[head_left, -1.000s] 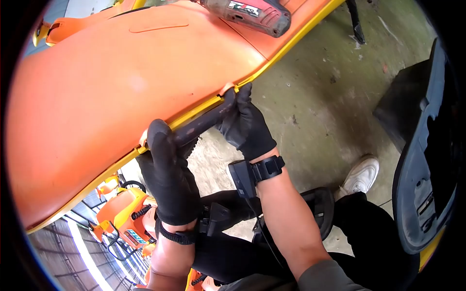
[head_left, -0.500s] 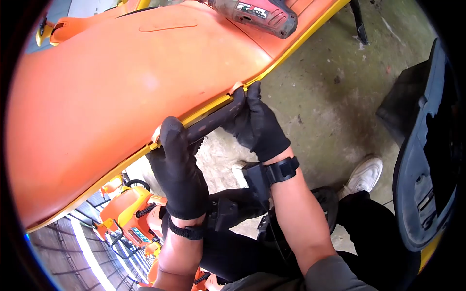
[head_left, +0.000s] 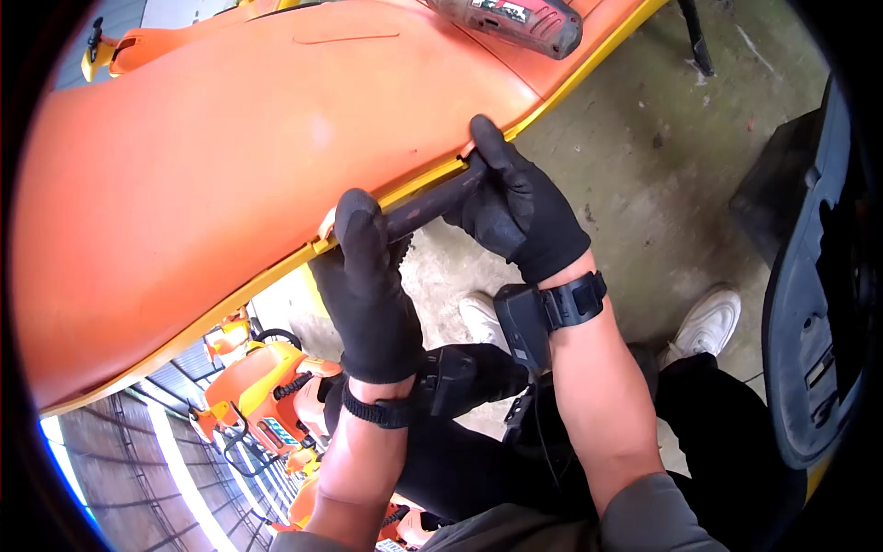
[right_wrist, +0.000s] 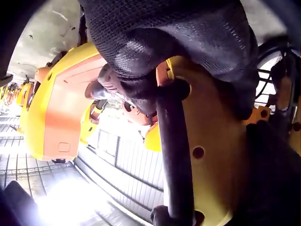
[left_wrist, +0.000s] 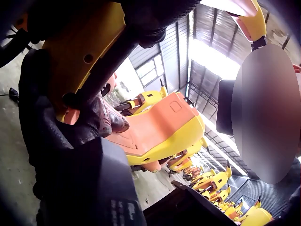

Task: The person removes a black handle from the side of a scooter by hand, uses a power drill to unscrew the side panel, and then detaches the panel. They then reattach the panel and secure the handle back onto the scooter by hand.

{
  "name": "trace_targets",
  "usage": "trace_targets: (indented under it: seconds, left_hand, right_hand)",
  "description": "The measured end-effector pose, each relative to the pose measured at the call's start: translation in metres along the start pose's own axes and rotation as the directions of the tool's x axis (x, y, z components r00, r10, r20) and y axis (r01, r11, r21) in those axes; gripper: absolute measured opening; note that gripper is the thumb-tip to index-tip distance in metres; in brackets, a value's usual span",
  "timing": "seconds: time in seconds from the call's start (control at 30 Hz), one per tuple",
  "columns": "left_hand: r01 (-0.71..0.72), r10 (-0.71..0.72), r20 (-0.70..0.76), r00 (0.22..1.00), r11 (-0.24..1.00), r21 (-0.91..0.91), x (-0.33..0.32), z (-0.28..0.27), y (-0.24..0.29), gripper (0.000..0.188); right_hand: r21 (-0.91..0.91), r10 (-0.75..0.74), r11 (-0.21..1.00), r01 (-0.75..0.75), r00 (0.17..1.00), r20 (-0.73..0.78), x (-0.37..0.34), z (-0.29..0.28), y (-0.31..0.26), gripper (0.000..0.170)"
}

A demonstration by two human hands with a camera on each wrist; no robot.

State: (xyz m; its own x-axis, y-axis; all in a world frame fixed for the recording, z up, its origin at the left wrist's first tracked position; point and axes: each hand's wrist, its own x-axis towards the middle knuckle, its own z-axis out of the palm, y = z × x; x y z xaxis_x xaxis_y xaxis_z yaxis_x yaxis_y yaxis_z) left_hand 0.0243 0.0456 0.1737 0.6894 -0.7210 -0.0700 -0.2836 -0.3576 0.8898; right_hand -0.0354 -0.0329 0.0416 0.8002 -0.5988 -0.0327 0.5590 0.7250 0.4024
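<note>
A long orange panel [head_left: 230, 166] with a yellow rim lies across the top of the head view. A dark grab bar [head_left: 432, 204] runs along its near edge, and its end enters a hole in the yellow body [right_wrist: 207, 136] in the right wrist view. My gloved left hand [head_left: 368, 285] grips around the bar's left end, thumb up against the orange edge. At the other end my gloved right hand [head_left: 529, 207] holds the bar with its thumb over the panel's rim. Small orange tabs [head_left: 326, 224] show by the bar's ends. The fingertips beneath are hidden.
A red and black power tool [head_left: 524, 23] lies on the panel. At the right stands a large dark grey plastic shell [head_left: 800, 368]. Several orange and yellow vehicles [head_left: 253, 386] are at the lower left. White shoes [head_left: 704, 322] rest on the concrete floor [head_left: 635, 212].
My right thumb has moved up over the panel's rim. Both hands, the bar and the power tool sit farther right and higher in the head view.
</note>
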Motion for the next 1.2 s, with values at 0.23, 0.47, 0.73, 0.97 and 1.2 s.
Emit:
trace_targets:
  seconds: [0.23,0.47,0.73,0.97,1.2]
  left_hand:
    - [0.113,-0.113,0.006,0.994,0.993,-0.021,0.002,-0.001,0.002,0.059]
    - [-0.01,0.024,0.044,0.999,0.956,-0.292,0.0,-0.014,-0.015,0.043]
    - [-0.173,0.172,-0.021,0.985,0.981,-0.091,0.009,-0.004,-0.021,0.04]
    - [-0.2,0.205,-0.069,0.976,0.978,0.065,0.014,-0.01,-0.03,0.02]
    - [-0.143,0.144,-0.115,0.983,0.99,0.021,0.014,-0.006,-0.024,0.031]
  right_hand:
    - [0.17,-0.053,0.985,0.02,0.979,0.196,-0.018,-0.007,0.013,0.03]
    - [-0.275,-0.232,0.929,0.248,0.969,0.09,-0.023,-0.018,0.039,0.032]
    - [-0.187,-0.229,0.953,0.239,0.971,0.073,-0.012,-0.022,0.041,0.032]
    - [-0.74,-0.385,0.576,0.347,0.914,0.128,-0.015,-0.017,0.044,0.029]
    - [0.009,0.009,1.0,-0.01,0.987,0.162,-0.017,-0.016,0.008,0.069]
